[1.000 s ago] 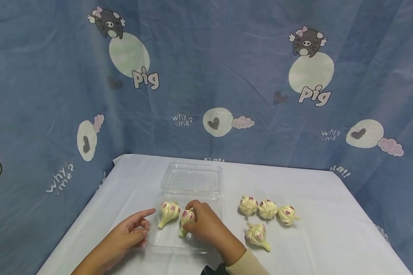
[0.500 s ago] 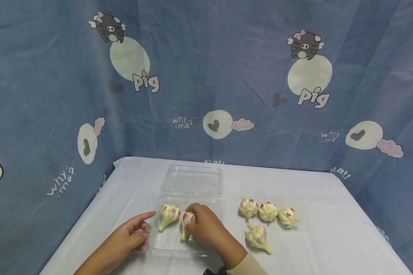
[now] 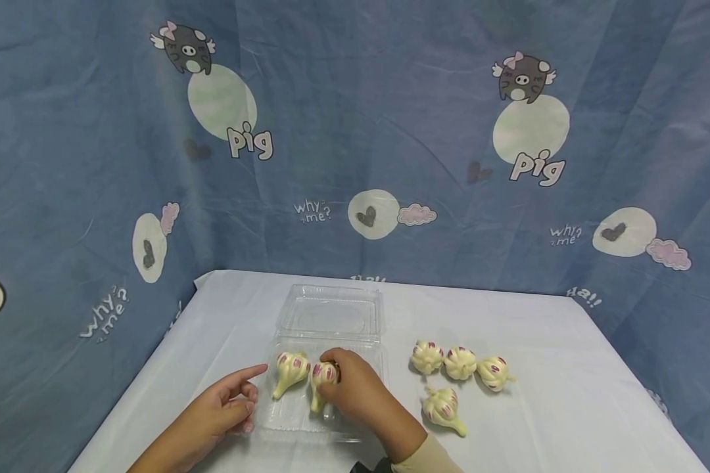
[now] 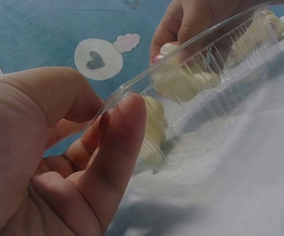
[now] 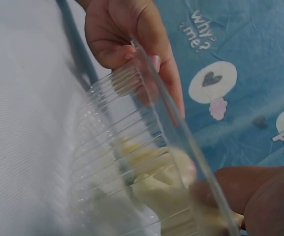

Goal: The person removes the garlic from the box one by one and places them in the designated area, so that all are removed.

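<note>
My right hand grips a garlic bulb low in the clear plastic clamshell box. Thumb and fingers lie on its right side, and its stem points toward me. Close on its left, another garlic bulb lies in the same half of the box. My left hand is at the box's left side, its index finger straight and its other fingers bent. In the left wrist view, the left fingers meet the box's rim; the exact contact is partly hidden.
Three garlic bulbs form a row right of the box, the middle one between its neighbours. A single bulb lies nearer to me. The box's lid is folded back, away from me. Behind the white-covered table hangs a blue printed cloth.
The garlic bulb under my right hand has shifted very slightly left, closer to its neighbour. My left hand has stayed at the box's side. The head view has tilted a little.
</note>
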### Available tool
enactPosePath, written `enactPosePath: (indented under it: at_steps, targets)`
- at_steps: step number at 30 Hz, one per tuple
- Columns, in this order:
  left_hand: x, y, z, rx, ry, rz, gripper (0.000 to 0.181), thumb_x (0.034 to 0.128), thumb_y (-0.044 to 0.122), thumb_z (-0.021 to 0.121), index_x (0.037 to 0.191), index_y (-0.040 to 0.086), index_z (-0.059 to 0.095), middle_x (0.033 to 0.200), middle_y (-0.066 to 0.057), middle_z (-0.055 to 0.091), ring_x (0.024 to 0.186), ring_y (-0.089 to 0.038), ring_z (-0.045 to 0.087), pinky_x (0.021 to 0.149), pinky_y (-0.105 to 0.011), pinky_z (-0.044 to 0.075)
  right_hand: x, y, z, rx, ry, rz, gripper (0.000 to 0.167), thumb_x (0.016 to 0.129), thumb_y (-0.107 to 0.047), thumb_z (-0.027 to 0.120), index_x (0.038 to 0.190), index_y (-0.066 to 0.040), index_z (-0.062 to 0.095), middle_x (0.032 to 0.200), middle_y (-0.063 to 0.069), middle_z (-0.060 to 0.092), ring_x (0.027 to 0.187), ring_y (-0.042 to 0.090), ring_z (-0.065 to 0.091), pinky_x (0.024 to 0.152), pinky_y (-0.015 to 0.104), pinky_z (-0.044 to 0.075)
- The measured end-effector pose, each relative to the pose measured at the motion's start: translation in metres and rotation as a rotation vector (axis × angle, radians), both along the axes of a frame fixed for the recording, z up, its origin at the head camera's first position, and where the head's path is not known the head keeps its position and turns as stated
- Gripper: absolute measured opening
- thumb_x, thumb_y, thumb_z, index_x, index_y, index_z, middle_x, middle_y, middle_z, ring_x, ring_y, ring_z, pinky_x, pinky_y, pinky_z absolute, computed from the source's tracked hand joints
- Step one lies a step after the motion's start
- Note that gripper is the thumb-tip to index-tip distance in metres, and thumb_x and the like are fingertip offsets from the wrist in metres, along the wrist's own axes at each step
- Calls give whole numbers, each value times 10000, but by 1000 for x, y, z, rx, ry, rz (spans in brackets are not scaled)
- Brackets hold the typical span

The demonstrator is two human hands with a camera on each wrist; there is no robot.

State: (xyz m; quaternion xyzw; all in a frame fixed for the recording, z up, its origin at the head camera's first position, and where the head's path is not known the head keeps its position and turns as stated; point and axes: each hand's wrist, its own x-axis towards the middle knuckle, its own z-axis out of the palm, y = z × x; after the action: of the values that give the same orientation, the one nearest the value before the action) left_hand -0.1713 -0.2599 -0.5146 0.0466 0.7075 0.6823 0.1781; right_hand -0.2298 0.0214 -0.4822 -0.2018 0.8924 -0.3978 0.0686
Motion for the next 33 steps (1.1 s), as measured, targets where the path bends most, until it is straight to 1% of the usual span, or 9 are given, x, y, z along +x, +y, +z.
enactPosePath:
  at_steps: [3, 6, 13, 21, 24, 28, 31, 33]
  targets:
    - [-2, -1, 2, 6, 9, -17, 715, 1038, 56, 577, 1638, -36, 200, 1089, -61, 488, 776, -120, 576, 725, -303, 589, -1, 1, 2, -26, -6, -2, 423, 850, -160, 827, 1246, -101, 690, 1171, 30, 680, 1021, 144, 599, 899, 371, 525]
    - [0, -2, 1, 18, 17, -32, 710, 1048, 60, 565, 1637, -50, 184, 1078, -49, 491, 775, -115, 580, 721, -301, 587, -1, 1, 3, -39, -23, -1, 434, 852, -164, 828, 1259, -109, 688, 1185, 22, 677, 1001, 128, 590, 869, 344, 519]
    - [2, -3, 3, 34, 36, -48, 711, 1058, 71, 568, 1631, -68, 171, 1086, -44, 494, 777, -106, 581, 725, -294, 587, 0, 3, 6, -54, -9, -4, 449, 867, -195, 819, 1287, -121, 679, 1219, 25, 675, 1015, 131, 586, 875, 343, 514]
    - [1, 0, 3, 10, 15, -28, 720, 1043, 80, 592, 1637, -36, 202, 1099, -65, 487, 789, -120, 574, 750, -316, 596, 1, 10, 6, -82, -2, 20, 435, 889, -218, 810, 1295, -134, 679, 1223, 6, 668, 993, 131, 561, 819, 317, 487]
    - [1, -1, 2, 7, 16, -20, 722, 1037, 76, 597, 1636, -35, 209, 1101, -70, 486, 788, -123, 574, 749, -322, 597, 2, 12, 7, -100, 2, 36, 432, 896, -225, 808, 1301, -145, 681, 1250, 2, 670, 1031, 118, 574, 838, 295, 503]
    - [0, 0, 1, 3, 14, -20, 719, 1038, 83, 602, 1635, -31, 217, 1101, -68, 488, 793, -121, 578, 755, -317, 597, 4, 17, 9, -156, -8, 47, 422, 908, -208, 798, 1306, -149, 675, 1258, -2, 661, 1095, 111, 603, 887, 275, 549]
    - [1, 0, 1, 5, 20, -22, 722, 1037, 88, 607, 1632, -39, 217, 1100, -64, 492, 804, -122, 588, 765, -318, 603, 5, 22, 10, -193, -11, 47, 410, 916, -185, 784, 1307, -143, 669, 1233, -9, 660, 1110, 112, 617, 905, 270, 572]
    - [2, -1, 1, 5, 25, -23, 727, 1035, 87, 610, 1630, -46, 214, 1100, -64, 490, 801, -123, 592, 767, -317, 605, 6, 25, 9, -205, -12, 37, 396, 917, -185, 776, 1298, -152, 672, 1207, -26, 664, 1091, 105, 620, 899, 256, 574]
